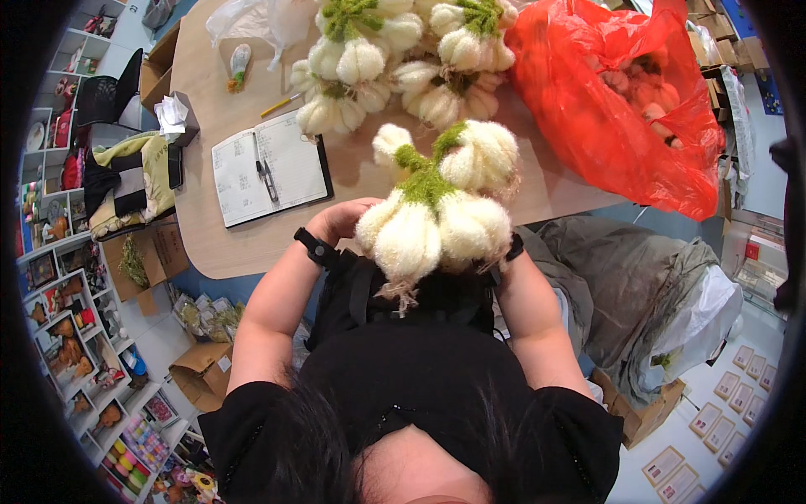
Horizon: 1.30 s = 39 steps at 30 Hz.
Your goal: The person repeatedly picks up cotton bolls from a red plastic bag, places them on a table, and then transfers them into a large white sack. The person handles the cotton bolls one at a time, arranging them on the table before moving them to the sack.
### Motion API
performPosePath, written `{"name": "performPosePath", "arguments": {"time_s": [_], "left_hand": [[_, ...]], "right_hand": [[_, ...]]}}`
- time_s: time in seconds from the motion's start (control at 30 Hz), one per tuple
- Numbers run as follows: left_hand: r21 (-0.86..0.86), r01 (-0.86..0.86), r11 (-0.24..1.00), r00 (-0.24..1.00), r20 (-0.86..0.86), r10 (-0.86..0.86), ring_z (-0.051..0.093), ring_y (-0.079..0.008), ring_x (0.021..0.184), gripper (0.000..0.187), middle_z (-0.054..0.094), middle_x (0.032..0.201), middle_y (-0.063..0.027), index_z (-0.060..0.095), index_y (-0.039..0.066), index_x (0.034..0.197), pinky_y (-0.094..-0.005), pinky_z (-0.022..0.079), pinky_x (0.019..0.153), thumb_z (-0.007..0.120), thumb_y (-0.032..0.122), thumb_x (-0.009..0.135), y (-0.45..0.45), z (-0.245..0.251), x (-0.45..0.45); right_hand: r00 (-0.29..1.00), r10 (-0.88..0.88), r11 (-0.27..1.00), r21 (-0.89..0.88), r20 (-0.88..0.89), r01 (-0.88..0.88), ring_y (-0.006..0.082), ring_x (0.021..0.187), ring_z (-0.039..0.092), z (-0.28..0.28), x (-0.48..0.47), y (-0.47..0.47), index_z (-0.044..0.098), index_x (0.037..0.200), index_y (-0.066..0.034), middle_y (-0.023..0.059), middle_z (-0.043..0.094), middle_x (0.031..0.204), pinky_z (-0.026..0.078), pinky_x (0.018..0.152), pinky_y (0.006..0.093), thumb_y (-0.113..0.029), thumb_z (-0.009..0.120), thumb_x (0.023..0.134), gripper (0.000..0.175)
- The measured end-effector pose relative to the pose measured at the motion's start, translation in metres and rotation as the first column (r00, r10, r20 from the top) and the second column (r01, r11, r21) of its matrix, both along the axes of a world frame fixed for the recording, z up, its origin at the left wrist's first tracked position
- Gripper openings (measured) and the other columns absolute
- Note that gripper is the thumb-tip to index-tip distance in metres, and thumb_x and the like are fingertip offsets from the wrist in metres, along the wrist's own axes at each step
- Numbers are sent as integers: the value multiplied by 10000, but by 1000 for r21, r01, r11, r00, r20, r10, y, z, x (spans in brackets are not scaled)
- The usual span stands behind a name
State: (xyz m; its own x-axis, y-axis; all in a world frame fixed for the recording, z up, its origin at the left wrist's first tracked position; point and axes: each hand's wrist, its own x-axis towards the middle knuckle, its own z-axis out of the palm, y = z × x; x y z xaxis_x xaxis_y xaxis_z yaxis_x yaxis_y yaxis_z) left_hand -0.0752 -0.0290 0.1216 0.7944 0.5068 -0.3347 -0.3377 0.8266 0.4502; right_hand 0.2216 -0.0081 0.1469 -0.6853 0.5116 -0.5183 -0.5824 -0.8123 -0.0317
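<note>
A bunch of crocheted white garlic bulbs (409, 239) with green yarn tops and stringy roots is held up before my chest, over the table's near edge. My left hand (349, 217) is at its left side, the fingers partly hidden behind the bulbs. My right hand is hidden behind the bunch; only the wrist with a black band shows at the right. Beyond it, more bunches of yarn garlic (359, 60) are heaped on the wooden table (252, 255). A single small knitted piece, whitish with green and orange at one end (239, 66), lies at the upper left.
An open notebook (236, 183) with thread snips (267, 179) on it lies left, near a yellow pencil (281, 106). A red plastic bag (567, 94) with knitted pieces covers the table's right side. A clear plastic bag (258, 25) lies at the back. Grey covering (630, 283) is at right.
</note>
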Motion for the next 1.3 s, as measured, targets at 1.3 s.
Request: {"name": "performPosePath", "arguments": {"time_s": [1.3], "left_hand": [[120, -512, 851, 858, 31, 512, 474, -258, 1291, 521, 538, 1353, -153, 341, 26, 1457, -392, 358, 1101, 455, 106, 955, 57, 33, 62]], "right_hand": [[996, -72, 948, 314, 43, 55, 293, 1205, 556, -14, 27, 32, 436, 1382, 29, 190, 523, 1357, 460, 1027, 427, -188, 464, 989, 450]]}}
